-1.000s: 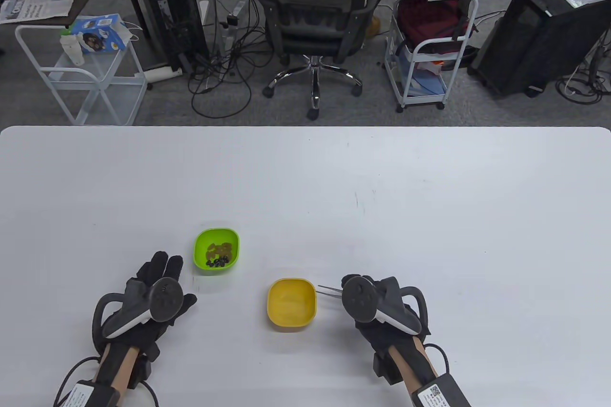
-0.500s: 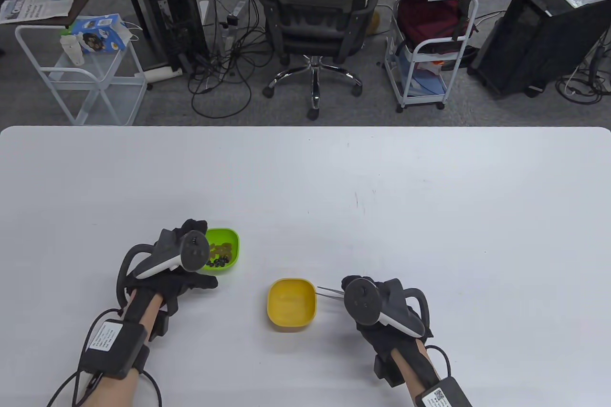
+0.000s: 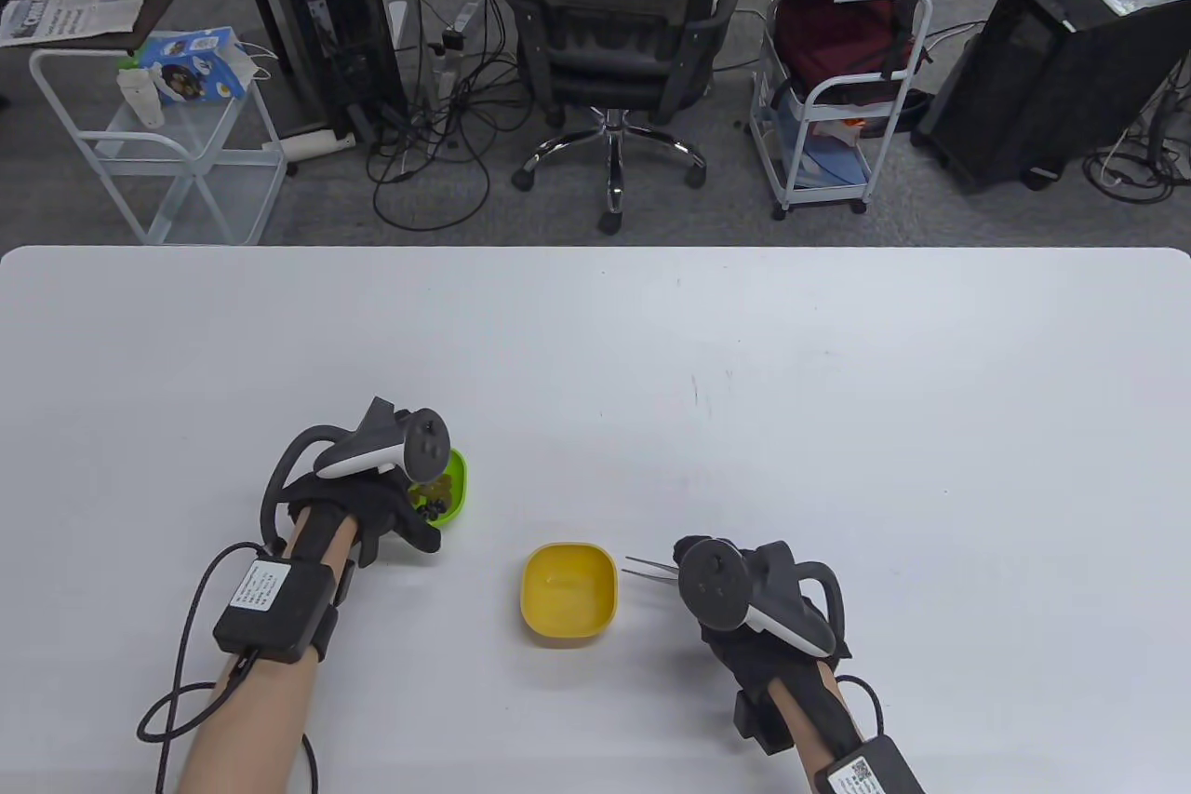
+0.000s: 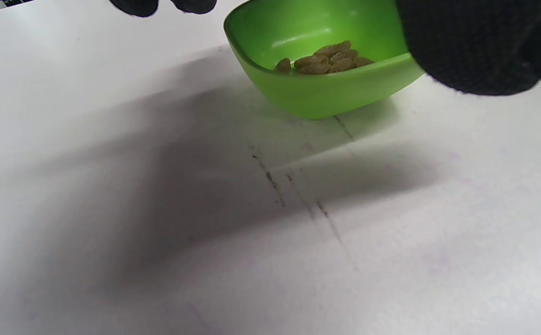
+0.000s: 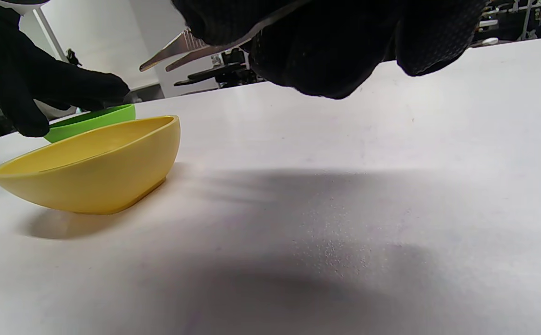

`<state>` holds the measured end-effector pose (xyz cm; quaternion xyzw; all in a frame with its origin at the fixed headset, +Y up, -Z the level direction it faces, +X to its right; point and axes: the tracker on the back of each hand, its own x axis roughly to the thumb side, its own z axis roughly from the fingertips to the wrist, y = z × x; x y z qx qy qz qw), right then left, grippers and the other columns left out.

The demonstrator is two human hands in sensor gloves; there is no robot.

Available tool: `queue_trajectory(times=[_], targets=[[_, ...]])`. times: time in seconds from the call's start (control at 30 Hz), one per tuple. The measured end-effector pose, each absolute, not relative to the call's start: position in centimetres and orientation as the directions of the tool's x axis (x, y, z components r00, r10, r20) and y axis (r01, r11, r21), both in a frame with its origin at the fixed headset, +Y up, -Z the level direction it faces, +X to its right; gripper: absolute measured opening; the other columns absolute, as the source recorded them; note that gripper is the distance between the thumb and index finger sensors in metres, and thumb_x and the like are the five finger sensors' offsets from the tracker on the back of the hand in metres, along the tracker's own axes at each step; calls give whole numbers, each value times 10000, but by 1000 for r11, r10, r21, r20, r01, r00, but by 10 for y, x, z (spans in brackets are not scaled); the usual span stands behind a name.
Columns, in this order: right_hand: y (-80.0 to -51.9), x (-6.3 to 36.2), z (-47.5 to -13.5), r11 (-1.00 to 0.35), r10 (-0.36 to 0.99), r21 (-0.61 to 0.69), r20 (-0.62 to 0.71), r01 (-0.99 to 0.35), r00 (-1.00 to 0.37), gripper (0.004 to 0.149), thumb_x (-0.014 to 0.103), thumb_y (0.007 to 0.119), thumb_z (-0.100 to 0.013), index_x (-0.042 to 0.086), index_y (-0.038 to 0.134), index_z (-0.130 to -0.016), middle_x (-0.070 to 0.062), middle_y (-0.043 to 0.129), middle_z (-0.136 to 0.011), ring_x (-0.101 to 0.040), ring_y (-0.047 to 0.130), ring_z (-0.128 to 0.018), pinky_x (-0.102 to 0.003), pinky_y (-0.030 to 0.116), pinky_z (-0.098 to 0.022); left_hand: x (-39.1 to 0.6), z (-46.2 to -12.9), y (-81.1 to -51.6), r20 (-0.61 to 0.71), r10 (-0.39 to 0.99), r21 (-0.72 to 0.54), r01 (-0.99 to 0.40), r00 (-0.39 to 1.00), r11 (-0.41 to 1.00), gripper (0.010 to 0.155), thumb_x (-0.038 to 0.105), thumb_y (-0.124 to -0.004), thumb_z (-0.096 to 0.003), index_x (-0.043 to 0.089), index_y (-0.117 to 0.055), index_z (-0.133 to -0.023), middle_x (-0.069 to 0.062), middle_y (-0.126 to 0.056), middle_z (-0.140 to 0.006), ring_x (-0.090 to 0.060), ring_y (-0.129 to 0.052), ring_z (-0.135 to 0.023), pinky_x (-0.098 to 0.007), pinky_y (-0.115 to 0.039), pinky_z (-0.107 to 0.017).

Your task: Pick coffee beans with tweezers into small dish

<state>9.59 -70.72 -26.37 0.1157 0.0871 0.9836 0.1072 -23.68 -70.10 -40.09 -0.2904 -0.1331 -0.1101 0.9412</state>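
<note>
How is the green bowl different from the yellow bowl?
The green bowl has beans in it; the yellow bowl looks empty. The left hand reaches over the green bowl; nothing touches the yellow bowl. Both are small, rounded-square bowls on the white table.

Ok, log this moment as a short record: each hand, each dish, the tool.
left hand: at the green dish, thumb at its near rim; grip unclear
green dish: on the table, holds tan and dark pieces
right hand: holds the tweezers
tweezers: tips apart, pointing toward the yellow dish
yellow dish: empty, on the table
</note>
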Motion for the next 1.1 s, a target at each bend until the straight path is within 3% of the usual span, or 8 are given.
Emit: queue_trajectory(times=[0.4, 0.73, 1.1], targets=[[-708, 96, -264, -958, 233, 216, 209, -188, -950, 518, 269, 639, -511, 134, 513, -994, -94, 819, -842, -270, 905, -639, -637, 644, -721, -246, -404, -718, 315, -75, -456, 220, 946, 862, 1186, 628, -855, -314, 214, -186, -1201, -131, -375, -1311, -410, -658, -1181, -617, -577, -827], [-708, 96, -265, -956, 231, 227, 205, -183, -951, 517, 270, 640, -511, 135, 515, -994, -95, 820, -840, -271, 906, -637, -637, 645, -720, -259, -399, -725, 317, 90, -333, 23, 944, 943, 1144, 651, -878, -283, 174, -388, -1201, -154, -544, -1265, -399, -816, -1065, -608, -653, -801], [-709, 97, -265, -957, 250, 198, 206, -210, -946, 511, 277, 647, -509, 146, 536, -990, -83, 834, -827, -262, 912, -626, -629, 652, -720, -253, -372, -709, 383, 81, -224, 7, 920, 975, 1141, 694, -830, -307, 128, -406, -1202, -188, -554, -1257, -410, -815, -1040, -620, -659, -784]])
